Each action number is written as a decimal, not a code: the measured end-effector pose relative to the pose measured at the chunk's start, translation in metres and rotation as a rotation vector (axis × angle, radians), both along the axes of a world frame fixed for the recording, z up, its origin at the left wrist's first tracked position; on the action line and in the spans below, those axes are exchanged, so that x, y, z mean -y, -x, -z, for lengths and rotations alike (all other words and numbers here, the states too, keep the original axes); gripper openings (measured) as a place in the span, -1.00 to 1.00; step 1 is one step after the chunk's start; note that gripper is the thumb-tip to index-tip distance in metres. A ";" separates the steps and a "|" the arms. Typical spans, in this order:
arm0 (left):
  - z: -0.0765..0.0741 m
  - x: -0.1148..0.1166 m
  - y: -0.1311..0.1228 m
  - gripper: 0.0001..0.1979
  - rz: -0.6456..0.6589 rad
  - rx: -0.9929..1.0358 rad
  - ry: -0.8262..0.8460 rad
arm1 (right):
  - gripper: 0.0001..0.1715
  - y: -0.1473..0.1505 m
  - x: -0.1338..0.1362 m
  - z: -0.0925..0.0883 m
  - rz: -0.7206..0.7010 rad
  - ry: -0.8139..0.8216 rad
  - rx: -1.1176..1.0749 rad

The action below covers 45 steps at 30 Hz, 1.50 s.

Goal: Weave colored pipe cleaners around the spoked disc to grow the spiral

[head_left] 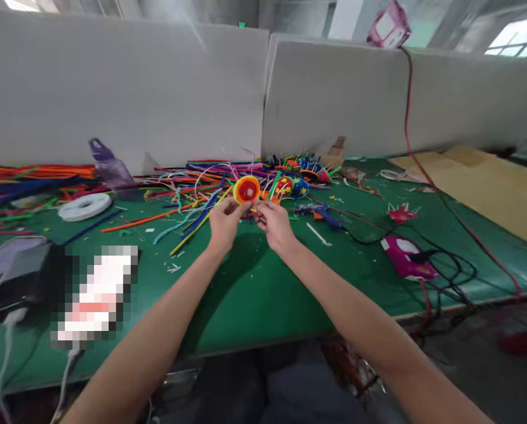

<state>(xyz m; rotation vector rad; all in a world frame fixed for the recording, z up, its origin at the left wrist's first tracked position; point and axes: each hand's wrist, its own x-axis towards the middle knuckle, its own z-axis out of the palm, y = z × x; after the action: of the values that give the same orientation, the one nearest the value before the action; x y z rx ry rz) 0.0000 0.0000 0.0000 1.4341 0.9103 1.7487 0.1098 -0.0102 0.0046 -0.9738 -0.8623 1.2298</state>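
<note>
Whether the right hand (275,225) pinches anything is too small to tell. Pixelation masks a device (98,294) toward eight o'clock; brown sheeting (488,191) is cropped at three.

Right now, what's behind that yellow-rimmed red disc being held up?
Around the disc, colorful stems show on the green table, with a pale panel farther back. Whatever lies directly behind it is covered from this view.

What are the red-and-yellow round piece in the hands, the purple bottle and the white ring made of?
Round piece: perhaps felt or chenille, matte; its edge looks soft, but the texture is too small to tell.
Purple bottle: probably plastic, smooth; its tinted body looks see-through.
White ring: possibly plastic, smooth; its surface looks pale and even, which leaves the material open.
</note>
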 end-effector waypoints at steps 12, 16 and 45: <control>0.002 -0.001 0.003 -0.78 -0.028 0.005 0.099 | -0.84 -0.019 0.001 0.000 0.249 -0.493 1.269; 0.001 0.000 0.003 -0.79 -0.052 0.034 0.157 | -0.81 -0.025 -0.003 -0.001 0.199 -0.638 1.376; -0.006 -0.011 0.031 -0.80 0.699 0.206 0.571 | -0.63 -0.051 -0.006 -0.012 -0.795 -0.144 0.086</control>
<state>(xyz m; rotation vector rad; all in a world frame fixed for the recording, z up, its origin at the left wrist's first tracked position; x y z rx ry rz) -0.0313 0.0105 0.0059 0.9948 0.6154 0.9816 0.1613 -0.0040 0.0168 -0.5691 -1.4621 1.7616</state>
